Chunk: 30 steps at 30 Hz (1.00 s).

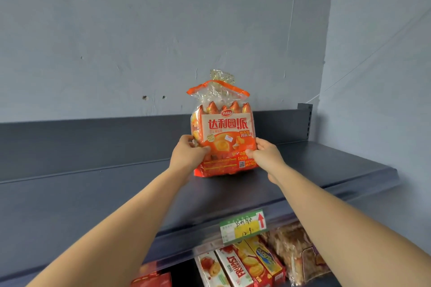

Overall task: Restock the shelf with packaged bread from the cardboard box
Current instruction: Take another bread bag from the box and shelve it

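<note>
An orange bag of packaged bread with a clear tied top stands upright on the dark grey top shelf, right of its middle. My left hand grips the bag's lower left side, fingers curled round the edge. My right hand grips its lower right side, thumb on the front. Both arms reach up and forward. The cardboard box is out of view.
The shelf's back panel meets a pale blue wall, with a side wall close on the right. A green and yellow price tag hangs on the shelf's front lip. Below it stand biscuit boxes and a clear bag of snacks.
</note>
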Motion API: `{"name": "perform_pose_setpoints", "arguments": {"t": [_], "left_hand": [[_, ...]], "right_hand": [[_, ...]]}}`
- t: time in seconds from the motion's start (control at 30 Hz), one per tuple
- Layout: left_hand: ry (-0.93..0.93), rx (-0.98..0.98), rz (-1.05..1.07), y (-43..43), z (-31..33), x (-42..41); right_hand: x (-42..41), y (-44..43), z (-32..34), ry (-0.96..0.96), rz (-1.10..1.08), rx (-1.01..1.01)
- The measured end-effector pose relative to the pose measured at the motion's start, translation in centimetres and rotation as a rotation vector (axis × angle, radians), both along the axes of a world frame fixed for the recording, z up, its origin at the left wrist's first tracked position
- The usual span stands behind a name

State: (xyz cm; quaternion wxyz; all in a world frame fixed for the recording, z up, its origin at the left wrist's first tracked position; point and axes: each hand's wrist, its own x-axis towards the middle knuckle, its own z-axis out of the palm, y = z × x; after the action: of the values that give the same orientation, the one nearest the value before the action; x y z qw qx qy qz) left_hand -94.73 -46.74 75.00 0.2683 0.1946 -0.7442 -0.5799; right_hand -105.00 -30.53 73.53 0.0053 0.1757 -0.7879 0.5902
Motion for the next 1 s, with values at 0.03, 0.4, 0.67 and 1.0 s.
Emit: {"name": "perform_pose_setpoints", "arguments": {"t": [0.03,0.4,0.67,1.0], "left_hand": [[-0.002,-0.011,0.013,0.0,-0.1,-0.1],[-0.101,-0.181,0.052,0.2,-0.4,0.0],[-0.199,-0.301,0.021,0.2,-0.5,1.7],[-0.266,-0.512,-0.09,0.8,-0.4,4.3]], "right_hand": [[-0.2,-0.1,0.0,0.002,0.001,0.002],[-0.5,-0.3,-0.2,0.048,-0.029,0.038],[1.2,0.0,0.4,0.071,-0.097,0.177],[4.5,2.0,0.0,0.094,-0.187,0.383]]}}
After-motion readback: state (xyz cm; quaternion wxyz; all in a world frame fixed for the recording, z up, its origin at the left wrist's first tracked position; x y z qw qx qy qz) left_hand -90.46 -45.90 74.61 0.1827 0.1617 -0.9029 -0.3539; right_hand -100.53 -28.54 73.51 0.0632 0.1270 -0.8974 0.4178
